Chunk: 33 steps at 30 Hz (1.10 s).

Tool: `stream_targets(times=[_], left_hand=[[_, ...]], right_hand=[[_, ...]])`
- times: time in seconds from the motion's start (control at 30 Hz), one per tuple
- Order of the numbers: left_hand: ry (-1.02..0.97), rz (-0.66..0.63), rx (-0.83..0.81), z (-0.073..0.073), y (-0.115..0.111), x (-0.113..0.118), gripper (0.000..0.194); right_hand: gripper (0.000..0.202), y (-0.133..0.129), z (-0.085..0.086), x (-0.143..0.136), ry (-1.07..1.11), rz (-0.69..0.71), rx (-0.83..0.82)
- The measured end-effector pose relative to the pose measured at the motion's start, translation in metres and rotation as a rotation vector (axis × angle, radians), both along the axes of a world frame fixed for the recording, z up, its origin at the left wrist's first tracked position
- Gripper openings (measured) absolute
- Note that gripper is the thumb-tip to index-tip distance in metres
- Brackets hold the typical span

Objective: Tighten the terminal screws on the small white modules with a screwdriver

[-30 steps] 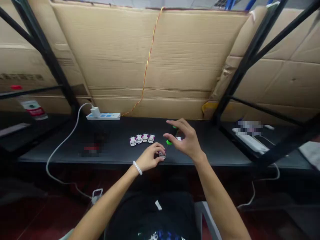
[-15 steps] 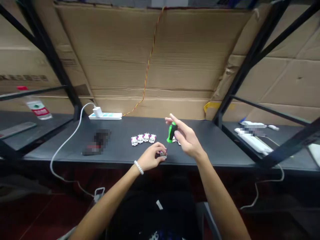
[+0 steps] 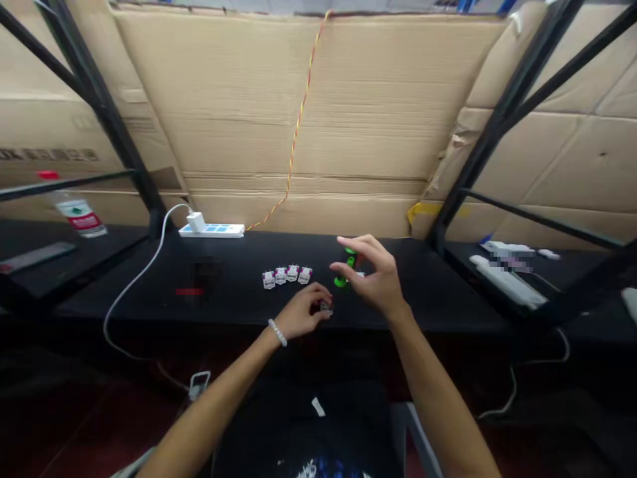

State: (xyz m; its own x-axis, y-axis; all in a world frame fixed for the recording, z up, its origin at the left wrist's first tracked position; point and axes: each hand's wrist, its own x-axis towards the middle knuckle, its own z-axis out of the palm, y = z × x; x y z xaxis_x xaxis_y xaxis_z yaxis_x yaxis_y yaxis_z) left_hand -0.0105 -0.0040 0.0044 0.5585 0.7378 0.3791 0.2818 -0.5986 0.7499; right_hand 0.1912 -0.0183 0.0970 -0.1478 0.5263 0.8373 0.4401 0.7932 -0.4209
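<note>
My left hand [image 3: 302, 311] pinches a small white part [image 3: 326, 306] near the front edge of the black table, its fingers hiding most of it. Above that part stands a green and black screwdriver [image 3: 345, 271], slightly tilted. My right hand [image 3: 375, 273] is curled around the screwdriver's handle, the thumb crossing in front and the index finger stretched over the top. The shaft and tip are too dark to make out. Several white and purple parts [image 3: 287, 275] sit in a row left of the screwdriver. Another white piece [image 3: 361, 273] is mostly hidden behind my right hand.
A white power strip [image 3: 219, 230] with a plugged-in charger and cable stands at the back left. A blurred dark object with a red patch [image 3: 189, 291] lies on the left. Black metal frame posts [image 3: 478, 149] rise on both sides, with cardboard [image 3: 378, 119] behind.
My right thumb has moved left across the screwdriver handle, and the fingers have bent from their straighter pose. My left hand and the part in it have stayed nearly still.
</note>
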Motion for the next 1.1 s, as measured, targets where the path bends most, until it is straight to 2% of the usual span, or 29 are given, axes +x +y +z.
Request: stream_targets(times=[0.07,0.1,0.23,0.27,0.37,0.43,0.47,0.6,0.63,0.77,0.8,0.93,0.97,1.0,1.1], left_hand=[[-0.002,0.003,0.004,0.0003,-0.0002,-0.0001,0.013],[-0.001,0.002,0.003,0.0004,-0.0003,-0.0002,0.013],[0.002,-0.005,-0.005,0.0007,-0.0002,-0.0003,0.012],[0.004,-0.004,-0.003,0.0005,-0.0001,-0.0002,0.012],[0.005,0.0,0.008,-0.0005,0.0001,0.0001,0.014],[-0.002,0.004,0.007,-0.0015,0.0003,0.0001,0.014],[-0.004,0.002,0.007,-0.002,0.0005,0.0001,0.014],[-0.002,-0.004,0.009,-0.0034,0.0016,-0.0006,0.013],[-0.001,-0.006,0.008,-0.0036,0.0018,-0.0007,0.013],[-0.008,-0.002,0.005,-0.0037,0.0019,-0.0006,0.014],[-0.011,0.0,0.007,-0.0036,0.0017,-0.0004,0.014],[-0.019,-0.005,-0.003,-0.003,0.0009,0.0004,0.012],[-0.018,-0.006,-0.005,-0.0029,0.0009,0.0005,0.012],[-0.016,-0.008,-0.006,-0.0028,0.0009,0.0005,0.012],[-0.014,-0.008,0.002,-0.0028,0.0012,0.0002,0.013]], right_hand=[[0.035,0.0005,-0.0004,0.0002,-0.021,-0.091,0.064],[0.034,0.0004,-0.0005,0.0003,-0.029,-0.092,0.071],[0.041,-0.0015,0.0003,-0.0003,-0.001,0.115,-0.052],[0.04,-0.0019,0.0011,-0.0007,0.009,0.13,-0.072],[0.03,-0.0029,0.0042,-0.0014,-0.001,-0.011,-0.007],[0.032,-0.0037,0.0052,-0.0008,-0.033,-0.085,0.038],[0.036,-0.0041,0.005,-0.0001,-0.043,-0.064,0.033],[0.047,-0.0045,0.002,0.0027,-0.021,0.172,-0.1],[0.044,-0.0043,0.0017,0.003,-0.014,0.167,-0.104],[0.035,-0.0047,0.0039,0.0035,-0.05,-0.042,-0.006],[0.036,-0.0053,0.0046,0.004,-0.061,-0.036,-0.01],[0.048,-0.0077,0.0059,0.0072,-0.044,0.229,-0.148],[0.048,-0.0077,0.0061,0.0076,-0.036,0.255,-0.165],[0.044,-0.0075,0.0066,0.0076,-0.032,0.235,-0.161],[0.031,-0.0064,0.0085,0.0062,-0.058,0.04,-0.07]])
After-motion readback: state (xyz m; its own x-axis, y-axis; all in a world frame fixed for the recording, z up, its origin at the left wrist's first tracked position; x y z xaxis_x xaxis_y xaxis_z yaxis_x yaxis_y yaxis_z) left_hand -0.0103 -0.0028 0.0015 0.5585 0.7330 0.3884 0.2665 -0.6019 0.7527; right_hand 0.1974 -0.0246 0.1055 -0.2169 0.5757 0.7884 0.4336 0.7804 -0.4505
